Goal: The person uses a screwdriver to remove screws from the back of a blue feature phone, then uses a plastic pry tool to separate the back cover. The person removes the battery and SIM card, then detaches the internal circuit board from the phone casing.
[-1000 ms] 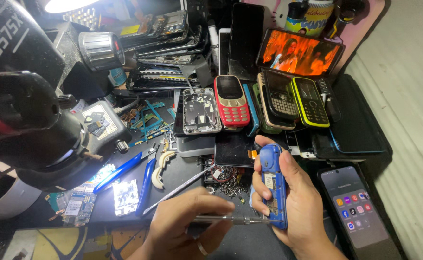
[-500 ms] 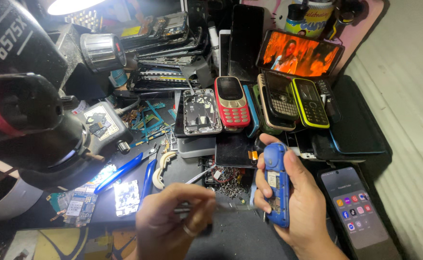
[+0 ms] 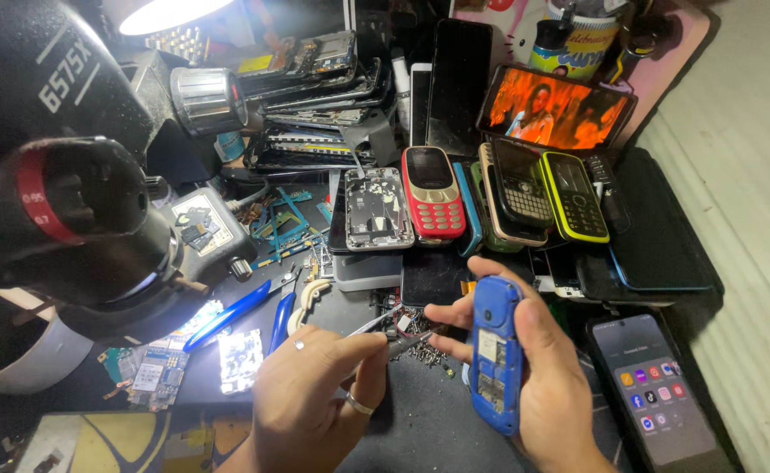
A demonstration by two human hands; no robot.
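Cluttered workbench (image 3: 420, 429), blue phone (image 3: 496, 350) in right hand (image 3: 547, 377), screwdriver (image 3: 402, 344) in left hand (image 3: 310, 398).

Glossy blue plastic phone (image 3: 496, 352), metal screwdriver (image 3: 407, 344)

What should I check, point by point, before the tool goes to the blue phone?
1. Blue phone held firmly in the right hand: ok, fingers wrap it, open back facing up.
2. Thin metal tool pinched in the left hand: ok.
3. Tool tip on a screw: cannot tell, too small to see.
4. Loose screws lie on the mat beside the phone: not ok, they are uncontained.
5. Light: ok, lamp is on.
6. Blue-handled pliers apart from the hands: ok.
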